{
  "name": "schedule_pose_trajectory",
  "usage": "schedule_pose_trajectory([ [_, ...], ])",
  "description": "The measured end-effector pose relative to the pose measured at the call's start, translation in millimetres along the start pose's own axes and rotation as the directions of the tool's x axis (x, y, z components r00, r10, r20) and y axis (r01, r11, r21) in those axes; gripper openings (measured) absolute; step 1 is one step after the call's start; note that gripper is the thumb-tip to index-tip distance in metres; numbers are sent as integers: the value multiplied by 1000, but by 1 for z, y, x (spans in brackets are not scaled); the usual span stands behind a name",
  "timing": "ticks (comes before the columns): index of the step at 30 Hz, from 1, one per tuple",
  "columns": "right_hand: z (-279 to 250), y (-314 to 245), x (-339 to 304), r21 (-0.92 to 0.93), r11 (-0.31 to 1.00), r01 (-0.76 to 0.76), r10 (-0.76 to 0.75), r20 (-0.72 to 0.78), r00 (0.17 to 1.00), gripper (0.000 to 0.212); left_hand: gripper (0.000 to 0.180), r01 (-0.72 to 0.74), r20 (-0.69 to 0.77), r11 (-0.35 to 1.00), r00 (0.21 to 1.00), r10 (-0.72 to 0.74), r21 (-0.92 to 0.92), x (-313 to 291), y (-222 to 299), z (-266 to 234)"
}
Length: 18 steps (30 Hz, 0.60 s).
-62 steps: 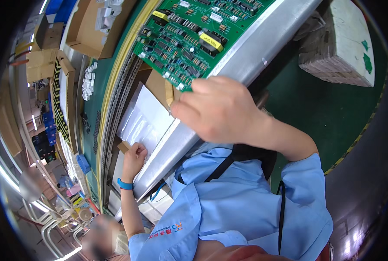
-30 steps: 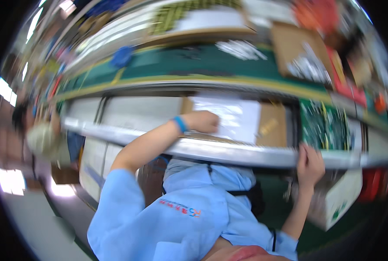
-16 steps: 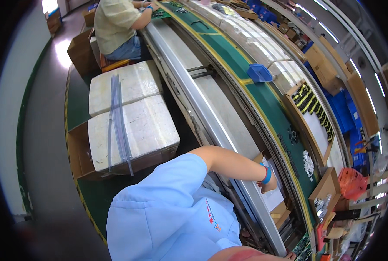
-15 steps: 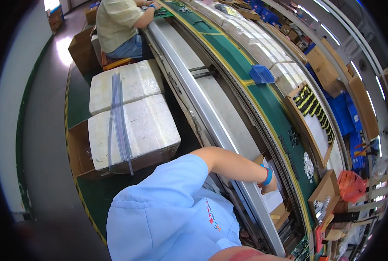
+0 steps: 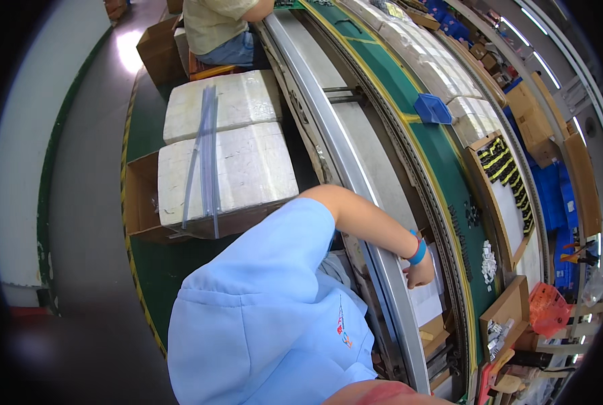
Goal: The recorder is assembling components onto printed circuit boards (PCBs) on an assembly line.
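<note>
My left hand (image 5: 420,273), with a blue band (image 5: 418,252) round its wrist, reaches across a metal rail (image 5: 335,142) from a light blue sleeve. Its fingers curl down, closed, over a white sheet (image 5: 426,302) that lies in an open cardboard box (image 5: 436,331) between the rail and the belt. Whatever the fingertips hold is hidden. At the lower edge a strip of my right arm (image 5: 376,393) shows, but the right hand is out of view.
Beyond the box runs a green conveyor belt (image 5: 443,152) with small white parts (image 5: 488,263) and a blue bin (image 5: 432,109). A cardboard tray (image 5: 505,317) stands beside it. Foam boxes (image 5: 227,172) lie to the left; a co-worker (image 5: 220,34) sits farther up the line.
The whole view has turned, so the belt and boxes appear farther right and higher. My left hand stays over the white sheet in the cardboard box.
</note>
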State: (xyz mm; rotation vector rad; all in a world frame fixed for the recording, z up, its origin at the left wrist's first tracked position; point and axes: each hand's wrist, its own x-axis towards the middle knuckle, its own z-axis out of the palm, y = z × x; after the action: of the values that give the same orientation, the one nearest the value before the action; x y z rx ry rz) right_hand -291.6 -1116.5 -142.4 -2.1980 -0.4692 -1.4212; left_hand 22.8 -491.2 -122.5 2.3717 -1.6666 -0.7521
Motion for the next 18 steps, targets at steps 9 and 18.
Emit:
schedule_pose_trajectory([
  [9,12,38,19,-647,487,-587,541,-303,784,25,25,262,-409,965,881,-240,-2,-56,-21,-1],
  [18,273,-101,211,-153,910,-384,412,406,816,26,24,122,-189,989,972,-135,-80,-42,-31,19],
])
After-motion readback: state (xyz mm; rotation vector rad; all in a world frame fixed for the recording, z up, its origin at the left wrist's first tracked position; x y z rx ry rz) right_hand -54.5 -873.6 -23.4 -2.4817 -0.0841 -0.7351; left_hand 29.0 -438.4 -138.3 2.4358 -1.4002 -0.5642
